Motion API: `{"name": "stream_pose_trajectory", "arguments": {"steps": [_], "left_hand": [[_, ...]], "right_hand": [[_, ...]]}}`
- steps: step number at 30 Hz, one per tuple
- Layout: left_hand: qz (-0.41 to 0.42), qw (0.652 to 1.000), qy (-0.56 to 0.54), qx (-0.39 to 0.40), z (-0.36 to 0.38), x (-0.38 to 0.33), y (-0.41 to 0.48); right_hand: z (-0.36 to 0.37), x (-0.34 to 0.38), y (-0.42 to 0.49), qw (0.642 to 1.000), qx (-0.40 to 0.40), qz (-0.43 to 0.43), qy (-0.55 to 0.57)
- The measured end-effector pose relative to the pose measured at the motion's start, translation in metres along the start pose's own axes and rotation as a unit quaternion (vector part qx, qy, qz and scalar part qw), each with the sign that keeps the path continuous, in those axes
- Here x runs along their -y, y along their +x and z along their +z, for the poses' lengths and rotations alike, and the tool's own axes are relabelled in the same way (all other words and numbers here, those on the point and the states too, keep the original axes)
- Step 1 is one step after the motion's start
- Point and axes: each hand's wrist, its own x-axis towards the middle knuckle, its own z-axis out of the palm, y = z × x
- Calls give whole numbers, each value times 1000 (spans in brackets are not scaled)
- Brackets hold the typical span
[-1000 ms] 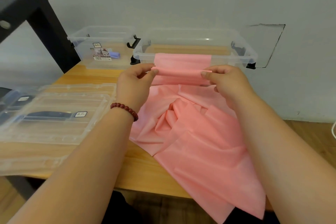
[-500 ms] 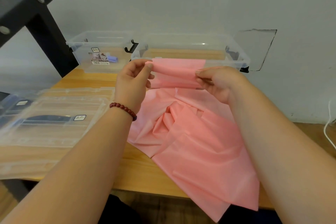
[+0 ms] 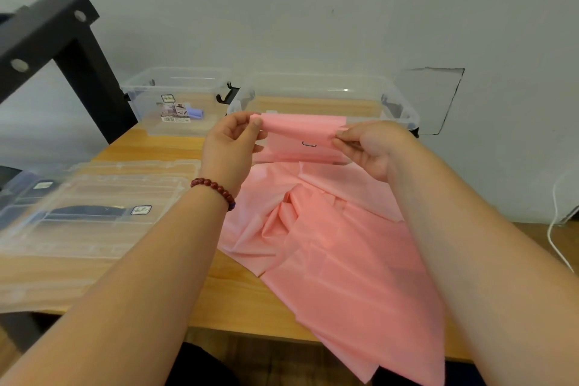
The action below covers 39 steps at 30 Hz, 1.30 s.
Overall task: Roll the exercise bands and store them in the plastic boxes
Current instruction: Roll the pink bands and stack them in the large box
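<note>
Head view: left hand (image 3: pixel 230 150) and right hand (image 3: pixel 372 147) each pinching a corner of the pink exercise band (image 3: pixel 344 260) between thumb and fingers, just in front of the nearer plastic box (image 3: pixel 402 111). Folded end raised slightly compared with a second ago, a small dark mark (image 3: pixel 309 144) now exposed beneath it. Roll judged barely begun: most of the band lying crumpled on the wooden table (image 3: pixel 141 147) and spilling over its near edge. Second plastic box (image 3: pixel 175 94) behind, to the left.
</note>
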Motion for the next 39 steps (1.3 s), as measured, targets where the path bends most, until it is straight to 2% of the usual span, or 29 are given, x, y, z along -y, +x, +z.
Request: {"name": "stream_pose_trajectory", "arguments": {"steps": [9,16,19,24,29,35,39], "left_hand": [[3,999,32,-9,2,-11,1],[12,999,53,6,3,-15,8],[20,997,68,25,2,-17,10],[43,993,108,16,3,-20,15],[46,993,110,10,5,-22,20],[55,988,145,-5,2,-22,30],[41,992,122,-16,6,-24,32]], "right_hand": [[-1,-1,4,994,-51,-65,-74],[-6,-3,7,958,-76,-219,-167],[-5,-1,9,961,-65,-225,-147],[-5,2,13,971,-7,-221,-86],[-7,3,19,963,-36,-234,-130],[-5,4,25,958,-46,-253,-126],[-2,4,28,942,-50,-301,-141]]}}
